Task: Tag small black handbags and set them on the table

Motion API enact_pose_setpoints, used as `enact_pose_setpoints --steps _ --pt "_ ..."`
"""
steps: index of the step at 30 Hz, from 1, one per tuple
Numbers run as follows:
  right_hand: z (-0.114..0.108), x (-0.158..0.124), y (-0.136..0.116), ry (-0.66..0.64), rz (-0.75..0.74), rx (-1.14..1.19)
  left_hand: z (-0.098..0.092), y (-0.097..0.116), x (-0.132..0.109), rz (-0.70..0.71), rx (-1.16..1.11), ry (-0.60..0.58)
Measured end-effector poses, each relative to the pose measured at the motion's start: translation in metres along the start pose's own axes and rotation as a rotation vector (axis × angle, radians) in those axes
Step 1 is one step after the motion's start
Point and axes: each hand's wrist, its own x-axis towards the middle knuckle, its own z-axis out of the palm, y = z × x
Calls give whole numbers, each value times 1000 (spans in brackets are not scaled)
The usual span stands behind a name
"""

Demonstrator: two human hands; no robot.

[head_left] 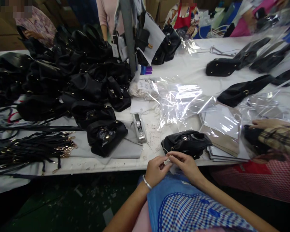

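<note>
My left hand (156, 170), with a silver bangle at the wrist, and my right hand (185, 166) meet at the table's front edge. Their fingertips are pinched together around a small whitish piece (168, 160), too small to name. A thin pale string runs close to the fingers. Just beyond them lies a black handbag (183, 141) with a gold-coloured clasp and rings, its handle flopped to the right. To the left, a second black handbag (106, 137) rests on grey sheet material, clear plastic around its clasp. Between the two bags is a metallic stapler-like tool (139, 128).
Black bags (50, 74) are heaped at left, above a bundle of black straps (31, 148) with gold clips. Clear plastic bags (181, 96) cover mid-table. Boards (222, 129) are stacked at right beside a co-worker's hand (268, 123). A grey post (128, 35) rises behind.
</note>
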Motion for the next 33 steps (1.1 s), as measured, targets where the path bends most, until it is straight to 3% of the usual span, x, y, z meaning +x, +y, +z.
enact_pose_setpoints --steps 3,5,8,13,19,33 --pt "-11 -10 -2 126 45 73 4 2 3 -166 -352 -135" --pt "-18 -16 -6 177 56 120 6 -2 10 -241 -496 -40" --pt "-29 -24 -13 169 46 106 14 -17 30 -234 -341 135" --pt "-46 -33 -24 75 -1 -19 36 -41 57 -41 31 67" --pt "-51 -40 -28 -3 15 -54 43 -38 57 38 -1 144" --pt "-53 -38 -34 36 -27 -34 42 -36 57 14 -107 158"
